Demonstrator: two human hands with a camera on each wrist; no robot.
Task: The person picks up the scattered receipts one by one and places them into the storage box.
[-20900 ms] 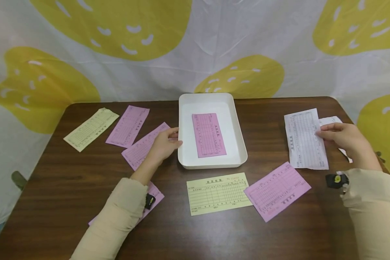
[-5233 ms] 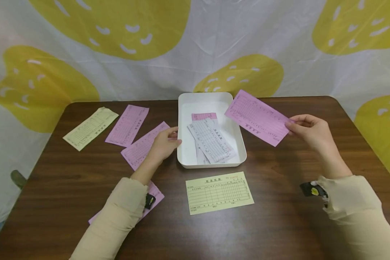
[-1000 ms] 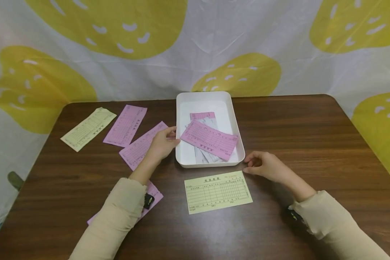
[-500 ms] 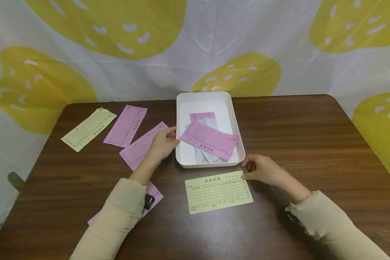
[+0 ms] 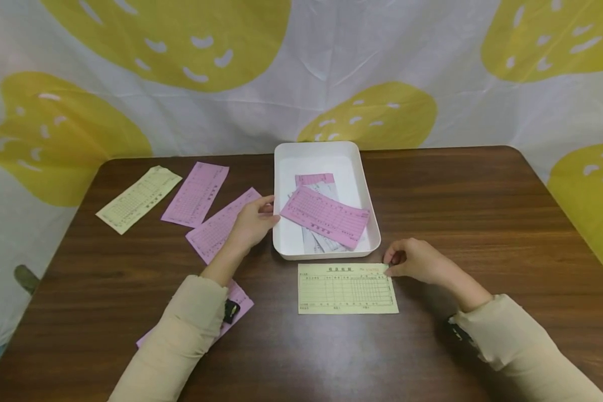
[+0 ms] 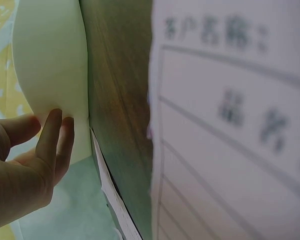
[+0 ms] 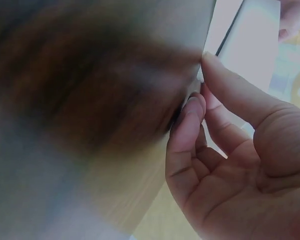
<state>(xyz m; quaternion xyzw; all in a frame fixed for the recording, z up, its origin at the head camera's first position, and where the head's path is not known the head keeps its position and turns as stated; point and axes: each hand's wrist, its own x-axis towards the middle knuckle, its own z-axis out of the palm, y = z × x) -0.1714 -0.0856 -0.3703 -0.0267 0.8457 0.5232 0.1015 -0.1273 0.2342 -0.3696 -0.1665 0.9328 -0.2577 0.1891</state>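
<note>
Smooth plastic tray, matt paper slips, glossy wood-grain table, creased cloth backdrop.

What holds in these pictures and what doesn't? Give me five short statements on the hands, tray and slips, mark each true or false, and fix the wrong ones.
1. The left hand touches the white tray. True.
2. The right hand pinches the nearer yellow slip. True.
3. That slip is inside the tray. False: it is outside, just on the tray's near side.
4. In the tray, a pink slip lies across white slips. True.
5. No yellow slip lies left of the tray. False: a second yellow slip lies there, toward the table's far left corner.
</note>
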